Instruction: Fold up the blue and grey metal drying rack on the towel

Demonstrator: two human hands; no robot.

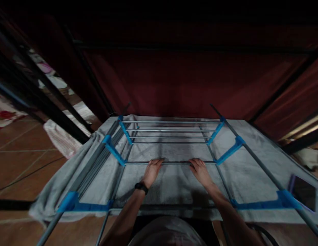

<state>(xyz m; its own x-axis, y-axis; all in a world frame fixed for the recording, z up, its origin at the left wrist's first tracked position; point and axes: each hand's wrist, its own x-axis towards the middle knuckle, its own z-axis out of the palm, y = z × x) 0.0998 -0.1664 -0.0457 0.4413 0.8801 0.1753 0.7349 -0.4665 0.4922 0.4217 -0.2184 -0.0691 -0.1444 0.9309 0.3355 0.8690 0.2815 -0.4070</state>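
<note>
- Your left hand [152, 171] lies over the near crossbar [174, 163] of the drying rack [171, 130], with the fingers pressed together and curled over the bar. Whether the thumb closes underneath is hidden.
- Your right hand [199, 171] grips the same crossbar further right, with the fingers together and hooked over it in the same way.
- The two hands sit apart on either side of the bar's middle. That spacing probably keeps the hold even, so the light frame does not twist.
- The drying rack lies flat in front of you. Its thin grey rods run left to right, and blue plastic joints [114, 152] tie them to long side rails that fan out to the near left and near right.
- The rack rests on a grey cloth [240, 177] spread over the bench. The cloth hangs off the near-left corner and most likely cushions the metal.
- A black watch [141, 187] sits on your left wrist, clear of the bar.
- A dark phone [303, 193] lies on the cloth at the near right, outside the right rail and so out of the frame's way.
- A dark red curtain [187, 78] hangs behind the far edge.
- On the left is the tiled floor [17, 164], where a white patterned cloth [61, 138] lies well apart from the rack.
</note>
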